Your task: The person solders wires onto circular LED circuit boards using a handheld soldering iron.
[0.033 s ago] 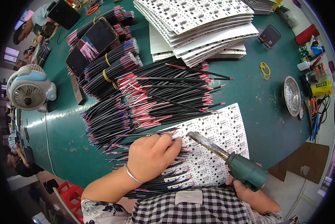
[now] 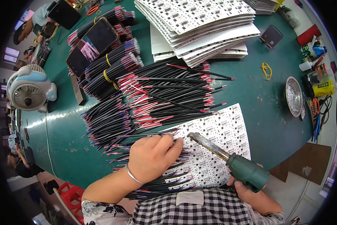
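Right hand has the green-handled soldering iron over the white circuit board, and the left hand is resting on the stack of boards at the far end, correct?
Not quite. In the head view the left hand presses on black and red wires beside the circuit board, not on the far stack. The right hand does hold the soldering iron.

Circuit panel (image 2: 217,150) lies nearest the person on the table (image 2: 258,105). Loose wires (image 2: 153,105) lie behind it and to its left, some overlapping it. Stacked panels (image 2: 202,26) behind the wires. Phone (image 2: 91,45) rests on bundled wires (image 2: 112,71), far left. Fan (image 2: 29,92) at left edge; dish (image 2: 294,95) right.
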{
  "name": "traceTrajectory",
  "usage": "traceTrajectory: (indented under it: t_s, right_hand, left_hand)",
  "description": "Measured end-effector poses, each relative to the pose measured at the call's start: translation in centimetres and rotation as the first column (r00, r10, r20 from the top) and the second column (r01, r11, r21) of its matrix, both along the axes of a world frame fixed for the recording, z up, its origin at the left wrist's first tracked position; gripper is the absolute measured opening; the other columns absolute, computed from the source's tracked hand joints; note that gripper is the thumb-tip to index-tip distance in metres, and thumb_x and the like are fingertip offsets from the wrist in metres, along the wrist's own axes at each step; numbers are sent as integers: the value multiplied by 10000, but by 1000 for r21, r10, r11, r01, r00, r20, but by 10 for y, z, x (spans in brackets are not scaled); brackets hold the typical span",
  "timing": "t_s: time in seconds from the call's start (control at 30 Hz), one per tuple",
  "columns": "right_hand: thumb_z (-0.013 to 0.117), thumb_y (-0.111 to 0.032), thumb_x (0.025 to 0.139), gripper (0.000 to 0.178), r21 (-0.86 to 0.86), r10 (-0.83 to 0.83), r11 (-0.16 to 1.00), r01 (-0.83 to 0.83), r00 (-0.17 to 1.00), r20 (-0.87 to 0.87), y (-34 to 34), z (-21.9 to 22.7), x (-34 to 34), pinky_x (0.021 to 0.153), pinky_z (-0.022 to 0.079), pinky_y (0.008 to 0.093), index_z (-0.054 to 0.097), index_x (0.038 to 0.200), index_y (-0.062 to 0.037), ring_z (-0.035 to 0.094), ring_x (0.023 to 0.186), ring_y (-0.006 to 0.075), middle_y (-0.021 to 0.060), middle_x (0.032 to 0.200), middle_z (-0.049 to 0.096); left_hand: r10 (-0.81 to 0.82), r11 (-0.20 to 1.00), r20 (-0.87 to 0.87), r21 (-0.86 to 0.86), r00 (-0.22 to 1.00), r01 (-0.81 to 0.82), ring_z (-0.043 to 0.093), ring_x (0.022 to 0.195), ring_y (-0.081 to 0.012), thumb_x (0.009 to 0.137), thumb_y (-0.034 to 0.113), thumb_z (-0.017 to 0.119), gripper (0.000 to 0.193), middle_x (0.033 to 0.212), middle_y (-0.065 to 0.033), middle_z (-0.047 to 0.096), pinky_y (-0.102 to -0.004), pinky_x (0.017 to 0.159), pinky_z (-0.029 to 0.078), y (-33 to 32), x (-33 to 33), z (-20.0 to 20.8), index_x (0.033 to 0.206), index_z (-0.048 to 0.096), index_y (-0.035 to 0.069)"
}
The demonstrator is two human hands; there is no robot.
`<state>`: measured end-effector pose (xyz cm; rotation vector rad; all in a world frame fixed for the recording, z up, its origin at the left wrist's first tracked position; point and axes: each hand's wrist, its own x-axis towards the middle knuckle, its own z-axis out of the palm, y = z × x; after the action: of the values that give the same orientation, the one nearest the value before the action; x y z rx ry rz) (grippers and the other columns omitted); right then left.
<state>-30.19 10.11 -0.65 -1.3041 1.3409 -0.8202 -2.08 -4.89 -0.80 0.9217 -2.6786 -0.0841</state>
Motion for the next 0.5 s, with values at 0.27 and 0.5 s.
traceTrajectory:
  t_s: [0.27,0.5]
  right_hand:
    - [595,-124,865,391,-131,67,985,-116,942,-329,7,-8,0,652,530,290,539,1223,23,649,671,143,85,996,635]
    - [584,-56,826,364,-171,60,979,-113,955,-290,-1,-4,4,680,527,291,557,1179,28,647,653,143,67,882,637]
  left_hand:
    - [30,999,52,-19,998,-29,534,636,-110,744,165,650,292,813,34,540,-263,507,406,3,-2,3,1028,712,176]
    - [27,1000,33,-12,999,-26,523,630,-114,745,147,675,193,799,18,512,-255,502,413,1,-4,6,937,683,135]
